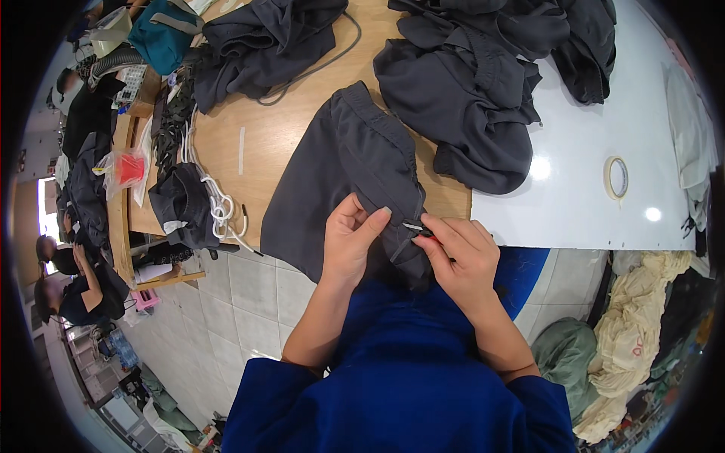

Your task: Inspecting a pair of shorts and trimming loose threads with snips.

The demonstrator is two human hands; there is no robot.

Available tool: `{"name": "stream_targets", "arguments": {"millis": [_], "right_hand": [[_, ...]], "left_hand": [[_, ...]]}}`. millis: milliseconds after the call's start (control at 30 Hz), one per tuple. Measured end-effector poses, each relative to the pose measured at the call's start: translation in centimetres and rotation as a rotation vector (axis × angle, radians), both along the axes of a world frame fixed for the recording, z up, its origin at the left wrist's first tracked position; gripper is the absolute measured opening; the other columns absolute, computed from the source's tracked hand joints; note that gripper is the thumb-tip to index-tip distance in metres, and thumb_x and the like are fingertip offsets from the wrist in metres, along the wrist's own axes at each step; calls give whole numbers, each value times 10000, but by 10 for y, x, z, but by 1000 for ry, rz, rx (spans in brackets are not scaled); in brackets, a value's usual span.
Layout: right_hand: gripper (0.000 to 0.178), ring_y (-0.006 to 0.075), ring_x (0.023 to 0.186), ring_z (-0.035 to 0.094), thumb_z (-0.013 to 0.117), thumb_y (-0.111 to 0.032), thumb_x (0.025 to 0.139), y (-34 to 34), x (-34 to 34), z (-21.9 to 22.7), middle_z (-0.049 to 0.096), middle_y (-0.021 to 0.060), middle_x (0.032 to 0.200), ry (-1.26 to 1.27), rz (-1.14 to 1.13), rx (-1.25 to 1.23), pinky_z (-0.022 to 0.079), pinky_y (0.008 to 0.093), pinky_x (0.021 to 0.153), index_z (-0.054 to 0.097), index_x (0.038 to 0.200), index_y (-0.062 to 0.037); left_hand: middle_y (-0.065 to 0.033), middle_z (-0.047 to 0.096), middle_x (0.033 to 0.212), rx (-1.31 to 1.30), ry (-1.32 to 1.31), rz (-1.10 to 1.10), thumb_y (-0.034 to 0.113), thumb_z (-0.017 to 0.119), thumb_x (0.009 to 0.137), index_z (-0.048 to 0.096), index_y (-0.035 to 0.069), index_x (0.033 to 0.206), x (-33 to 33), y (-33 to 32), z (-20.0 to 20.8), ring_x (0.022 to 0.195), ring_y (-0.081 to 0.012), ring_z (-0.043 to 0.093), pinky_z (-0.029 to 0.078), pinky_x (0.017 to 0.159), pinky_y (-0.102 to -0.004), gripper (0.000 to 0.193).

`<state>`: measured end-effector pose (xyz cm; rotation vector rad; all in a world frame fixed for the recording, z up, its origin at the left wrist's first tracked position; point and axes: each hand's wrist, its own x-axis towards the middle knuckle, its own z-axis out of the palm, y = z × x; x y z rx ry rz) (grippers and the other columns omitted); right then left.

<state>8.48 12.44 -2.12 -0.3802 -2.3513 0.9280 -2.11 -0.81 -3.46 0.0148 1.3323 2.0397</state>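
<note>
A dark grey garment with a gathered elastic waistband lies on the wooden table, its near edge hanging toward my body. My left hand pinches the cloth near the waistband between thumb and fingers. Close beside it, my right hand is closed on a small tool with a thin metal tip and a dark and red grip. The tip touches or lies just over the fabric; most of the tool is hidden by my fingers, so its exact kind does not show.
More dark garments are heaped ahead, and another pile sits at the far left. White cords hang by the wooden table's left edge. A tape roll rests on the white tabletop. Other people sit farther left. Cream cloth stands at right.
</note>
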Motion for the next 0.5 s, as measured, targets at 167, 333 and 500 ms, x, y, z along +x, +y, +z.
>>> {"name": "stream_targets", "arguments": {"millis": [167,333,500], "right_hand": [[295,169,576,516,774,-143,655,3,0,-2,629,26,753,47,24,14,411,263,522,703,933,-76],[313,167,576,511,781,-147,642,6,1,-3,632,23,760,53,39,24,407,263,520,704,937,-76],[320,167,577,508,783,-150,638,6,1,-2,632,28,760,78,29,22,407,264,520,705,939,-73]], "left_hand": [[-69,653,996,3,1,-8,34,640,854,592,-5,1023,0,1,0,888,-100,598,454,841,-232,180],[-71,653,996,17,-24,-7,39,632,861,592,-5,1024,0,3,3,885,-98,599,455,837,-229,174],[-71,653,994,15,-25,-19,40,625,867,594,-3,1020,0,5,4,885,-97,599,454,834,-226,163]]}}
